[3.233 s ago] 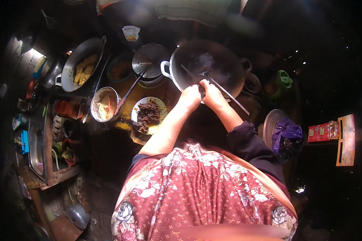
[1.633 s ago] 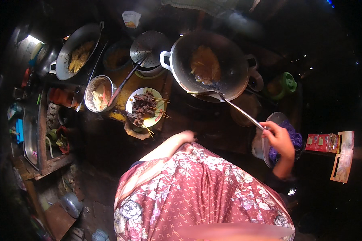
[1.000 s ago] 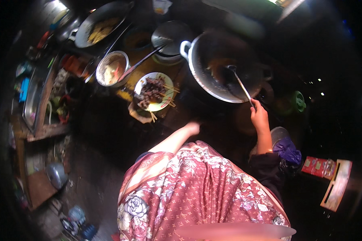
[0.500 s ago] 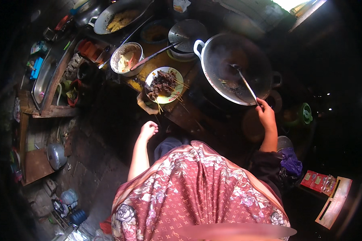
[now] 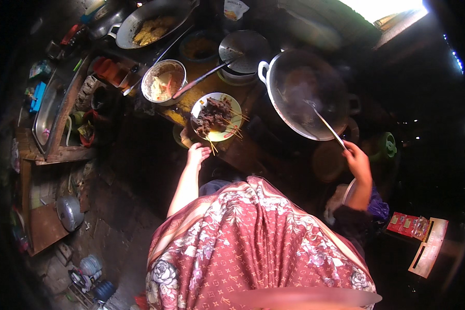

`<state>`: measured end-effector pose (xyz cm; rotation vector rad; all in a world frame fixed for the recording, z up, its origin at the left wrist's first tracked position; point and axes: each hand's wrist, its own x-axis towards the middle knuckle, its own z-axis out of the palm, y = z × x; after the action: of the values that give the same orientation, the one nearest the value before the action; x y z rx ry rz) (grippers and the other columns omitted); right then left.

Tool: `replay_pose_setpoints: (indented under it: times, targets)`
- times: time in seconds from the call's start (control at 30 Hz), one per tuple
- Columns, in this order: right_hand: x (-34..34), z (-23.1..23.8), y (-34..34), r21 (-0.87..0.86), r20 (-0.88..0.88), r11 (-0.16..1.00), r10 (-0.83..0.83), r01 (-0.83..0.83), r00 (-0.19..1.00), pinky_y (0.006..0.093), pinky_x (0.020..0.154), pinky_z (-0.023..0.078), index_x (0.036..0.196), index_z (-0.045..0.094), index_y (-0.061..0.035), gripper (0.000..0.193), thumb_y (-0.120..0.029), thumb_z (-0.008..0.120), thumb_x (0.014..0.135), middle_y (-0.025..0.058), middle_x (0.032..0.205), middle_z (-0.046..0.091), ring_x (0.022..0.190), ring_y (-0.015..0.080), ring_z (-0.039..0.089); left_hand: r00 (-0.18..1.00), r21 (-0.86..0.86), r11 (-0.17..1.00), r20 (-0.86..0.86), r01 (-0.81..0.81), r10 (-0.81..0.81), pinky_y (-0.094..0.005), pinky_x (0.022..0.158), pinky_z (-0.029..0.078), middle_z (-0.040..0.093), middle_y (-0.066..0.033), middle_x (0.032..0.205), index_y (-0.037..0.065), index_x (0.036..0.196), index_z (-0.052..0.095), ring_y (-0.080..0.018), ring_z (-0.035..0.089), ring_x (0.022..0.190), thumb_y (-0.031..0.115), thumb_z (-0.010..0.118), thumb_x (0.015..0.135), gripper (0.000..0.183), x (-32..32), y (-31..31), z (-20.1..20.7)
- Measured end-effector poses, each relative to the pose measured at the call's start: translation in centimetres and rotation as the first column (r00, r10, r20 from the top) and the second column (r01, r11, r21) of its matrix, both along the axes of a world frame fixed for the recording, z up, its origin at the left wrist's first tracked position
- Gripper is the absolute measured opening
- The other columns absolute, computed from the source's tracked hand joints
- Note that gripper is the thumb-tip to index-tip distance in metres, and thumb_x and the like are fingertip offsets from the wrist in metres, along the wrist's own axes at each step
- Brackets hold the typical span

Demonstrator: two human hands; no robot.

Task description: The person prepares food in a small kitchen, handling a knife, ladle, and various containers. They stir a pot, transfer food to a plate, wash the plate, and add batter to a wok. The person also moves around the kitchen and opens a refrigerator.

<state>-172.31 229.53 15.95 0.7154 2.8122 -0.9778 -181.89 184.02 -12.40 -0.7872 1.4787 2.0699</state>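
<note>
Head view, downward. The person's right hand (image 5: 357,163) is closed around the end of a long-handled metal utensil (image 5: 327,124), at the right of the body. The shaft slants up and leftward over the near rim of a large, round, dark metal wok (image 5: 289,111) with pale loop handles; the utensil's working end is inside the wok, blurred by haze and shadow. I see a dim brownish mass in there too, too hazy to identify.

The left hand (image 5: 197,154) lies just beside the near left edge of a round white plate (image 5: 223,137), its fingers directed toward it; whether they grip anything, I cannot tell. On the plate, dark brown skewered meat (image 5: 213,114) lies heaped, with thin pale sticks projecting over the near and right edges.

Behind the plate, on the yellow-brown table (image 5: 197,71), stands a pale round metal pot (image 5: 170,102) holding whitish food. A flat, round, grey metal skimmer (image 5: 247,46) lies farther back, its long reddish-brown handle reaching to the pot's rim. At upper left, a wide grey metal pan (image 5: 126,32) contains yellow fried food (image 5: 155,31). Right of the wok is a green-lidded container (image 5: 390,145).
</note>
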Motion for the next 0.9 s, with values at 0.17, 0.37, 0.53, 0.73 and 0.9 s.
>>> replay_pose_setpoints:
  times: [0.17,0.37,0.53,0.73,0.9]
  targets:
    - [4.5,6.8,-0.8,0.076,0.143,0.997,0.015,-0.026,0.99,0.0244,0.068,0.044,0.107,0.056,-0.0042,0.032,-0.003,0.052,0.075,0.0078,0.077,0.062,0.07,0.0122,0.058,0.969,0.448,0.865,0.017,-0.227,0.246,-0.0355,0.07,0.05,0.053,-0.0133,0.09,0.001,0.12,0.029,-0.0245,0.057,0.073,-0.004,0.043,0.078,0.045,-1.2,1.1,-1.1]
    - [-0.6,-2.4,-3.3,0.071,0.007,0.994,-0.084,0.084,0.996,0.0252,0.07,0.044,0.109,0.054,-0.0077,0.031,-0.008,0.052,0.078,0.0111,0.082,0.063,0.074,0.0145,0.06,0.96,0.45,0.862,-0.035,-0.234,0.279,-0.0325,0.06,0.048,0.055,-0.0092,0.079,0.005,0.09,0.043,-0.0231,0.057,0.069,0.001,0.05,0.075,0.017,-2.4,1.0,-1.9]
    - [1.2,-1.0,-1.7,0.006,0.026,0.981,-0.196,0.196,0.98,0.0253,0.07,0.044,0.11,0.055,-0.0081,0.031,-0.007,0.05,0.08,0.0078,0.081,0.063,0.075,0.0123,0.059,0.962,0.653,0.717,0.063,-0.242,0.267,-0.0339,0.072,0.046,0.058,-0.0082,0.076,0.004,0.072,0.053,-0.0221,0.056,0.075,0.005,0.05,0.071,0.003,-4.6,0.4,-3.8]
    - [2.9,-1.5,-2.6,-0.003,0.001,0.973,-0.23,0.23,0.973,0.0231,0.07,0.043,0.11,0.054,-0.0063,0.03,-0.006,0.049,0.08,0.0066,0.081,0.061,0.074,0.0104,0.058,0.978,0.659,0.733,0.021,-0.168,0.205,-0.0372,0.079,0.043,0.059,-0.0087,0.08,0.003,0.073,0.055,-0.0233,0.056,0.078,0.007,0.049,0.068,0.009,-5.4,0.0,-5.2]
    - [5.0,-1.7,-3.1,-0.22,-0.118,0.949,-0.254,0.224,0.96,0.0155,0.044,0.027,0.114,0.05,-0.0071,0.031,-0.011,0.049,0.084,-0.0019,0.072,0.057,0.05,0.0002,0.037,0.975,0.456,0.864,0.039,-0.214,0.22,-0.0284,0.069,0.042,0.056,-0.0025,0.068,0.006,0.064,0.054,-0.0147,0.053,0.069,0.008,0.051,0.071,0.007,-3.7,-2.3,-0.8]
